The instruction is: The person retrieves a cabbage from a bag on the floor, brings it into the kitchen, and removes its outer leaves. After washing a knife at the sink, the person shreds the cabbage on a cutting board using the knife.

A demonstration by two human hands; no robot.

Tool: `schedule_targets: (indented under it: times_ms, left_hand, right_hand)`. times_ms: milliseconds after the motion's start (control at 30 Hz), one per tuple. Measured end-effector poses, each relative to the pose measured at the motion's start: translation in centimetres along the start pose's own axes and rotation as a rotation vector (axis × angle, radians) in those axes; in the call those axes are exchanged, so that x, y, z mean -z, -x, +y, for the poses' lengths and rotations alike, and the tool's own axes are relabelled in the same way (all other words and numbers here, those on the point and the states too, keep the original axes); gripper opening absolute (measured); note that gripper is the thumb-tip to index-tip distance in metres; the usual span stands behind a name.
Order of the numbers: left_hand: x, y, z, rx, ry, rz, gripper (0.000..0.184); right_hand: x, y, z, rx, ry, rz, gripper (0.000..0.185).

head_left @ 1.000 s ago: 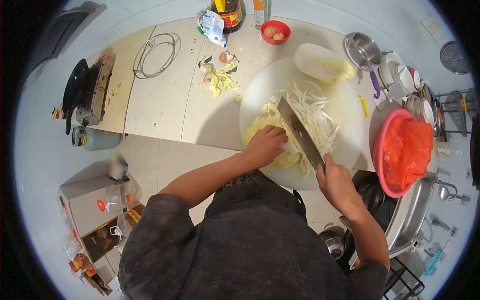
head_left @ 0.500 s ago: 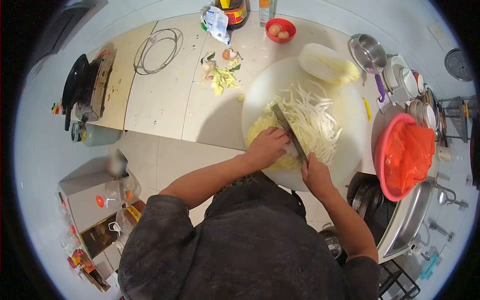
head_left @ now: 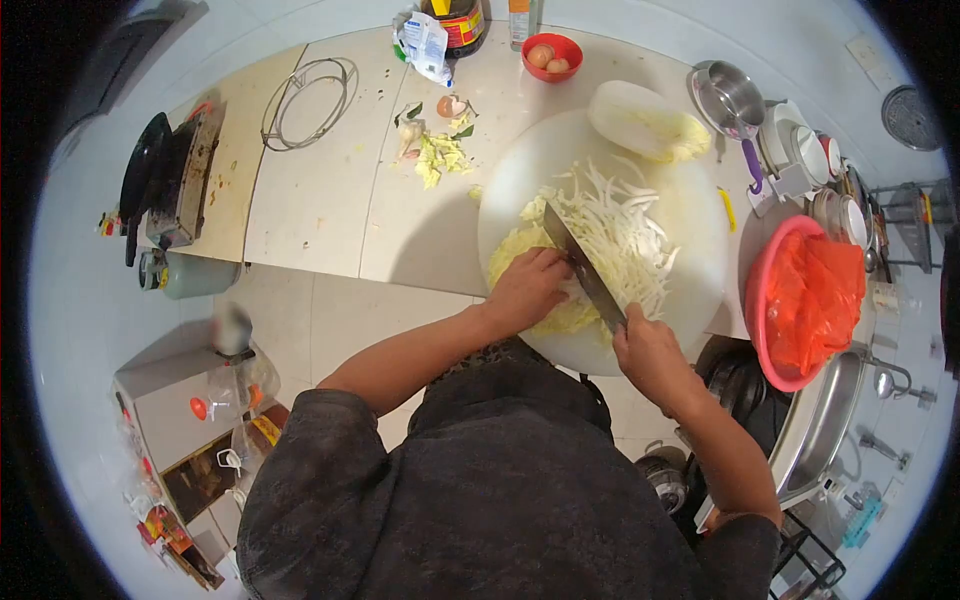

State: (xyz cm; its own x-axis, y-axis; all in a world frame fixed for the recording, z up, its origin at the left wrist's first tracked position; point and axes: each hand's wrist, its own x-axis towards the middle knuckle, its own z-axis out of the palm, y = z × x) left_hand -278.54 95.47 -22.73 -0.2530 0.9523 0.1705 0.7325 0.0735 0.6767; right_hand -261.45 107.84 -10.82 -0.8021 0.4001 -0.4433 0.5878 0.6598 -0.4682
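A kitchen knife (head_left: 583,266) lies slantwise over the round white cutting board (head_left: 705,290), its handle in the closed fingers of my right hand (head_left: 652,358). With curled fingers, my left hand (head_left: 530,290) presses down on a piece of napa cabbage (head_left: 520,248) just left of the blade; much of that piece is hidden under the hand. To the right of the blade spreads a pile of shredded cabbage (head_left: 632,235). A larger uncut piece of napa cabbage (head_left: 640,118) rests at the far edge of the board.
Cabbage scraps (head_left: 438,158) and an eggshell (head_left: 450,105) lie left of the board. A red bowl (head_left: 552,76) of eggs stands behind it. At right are a purple-handled pot (head_left: 728,98) and a pink basin (head_left: 762,330) holding a red bag, beside the sink (head_left: 825,430). A stove (head_left: 188,180) sits far left.
The knife's handle end and my right hand have shifted slightly right, and more of the blade's flat side shows. My left hand stays on the cabbage. The whole view has shifted a little.
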Motion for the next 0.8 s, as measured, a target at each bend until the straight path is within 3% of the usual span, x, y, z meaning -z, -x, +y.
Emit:
schedule_targets:
  times_ms: [100, 333, 433, 533, 633, 733, 800]
  left_hand:
    - [0.5, -0.2, 0.3, -0.014, 0.009, 0.001, 0.030]
    - [2.0, -0.8, -1.1, 0.005, 0.163, -0.172, 0.033]
    - [2.2, -0.6, -0.2, 0.049, -0.028, -0.068, 0.046]
    - [2.8, -1.1, 0.3, 0.198, -0.130, -0.037, 0.072]
    - [2.3, -1.6, -1.8, 0.209, -0.123, -0.035, 0.090]
    - [3.0, -3.1, -2.3, 0.427, -0.135, -0.339, 0.102]
    - [2.0, -3.4, -3.7, 0.404, -0.189, -0.381, 0.101]
  right_hand:
    - [-5.5, -2.8, 2.9, 0.004, -0.037, 0.106, 0.016]
    - [-7.2, -2.6, 3.7, -0.014, -0.106, 0.190, 0.018]
    - [-6.3, -2.0, 3.8, 0.022, -0.138, 0.205, 0.018]
    - [-3.2, 0.8, 2.5, 0.028, -0.154, 0.215, 0.017]
    - [-0.9, 3.2, 2.2, 0.054, -0.103, 0.269, 0.017]
    - [-0.5, 4.4, 2.7, 0.090, 0.018, 0.360, 0.018]
    - [-0.8, 4.7, 3.3, 0.110, 0.090, 0.415, 0.020]
